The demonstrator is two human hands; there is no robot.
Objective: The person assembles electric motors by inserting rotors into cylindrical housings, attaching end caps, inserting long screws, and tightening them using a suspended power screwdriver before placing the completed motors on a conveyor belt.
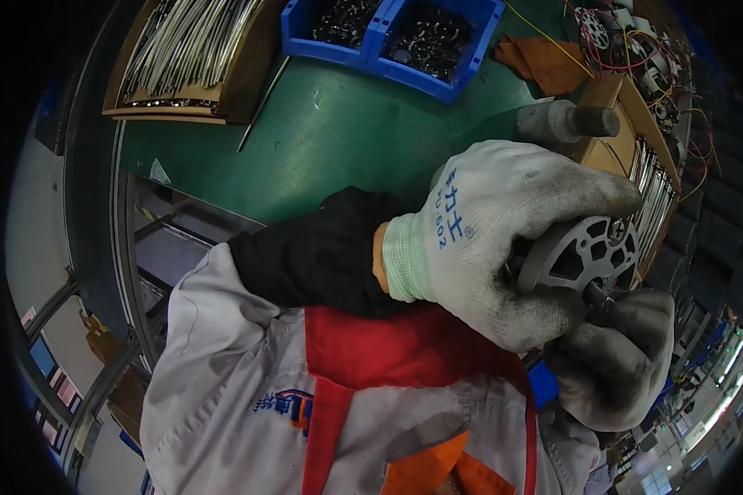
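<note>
My left hand point(512, 235), in a white knit work glove with grey-stained fingers, is closed around a round grey metal motor end cover point(590, 257). The cover has spoke-like openings, and a screw head point(618, 232) shows near its rim. Below the cover, my right hand point(615, 359), in a darker, soiled glove, has its fingers curled together. Its fingertips meet at a short thin metal piece by the cover's lower edge; what they pinch is mostly hidden. Beyond my left hand, a grey stepped metal cylinder point(563, 122) lies on the green bench top point(338, 140).
A cardboard box point(243, 91) of metal rods stands at the back left, with one loose rod point(264, 103) beside it. Blue bins point(371, 58) hold small dark metal parts. Farther right are an orange cloth point(545, 64), another box of rods point(656, 173) and wired motor parts point(656, 78).
</note>
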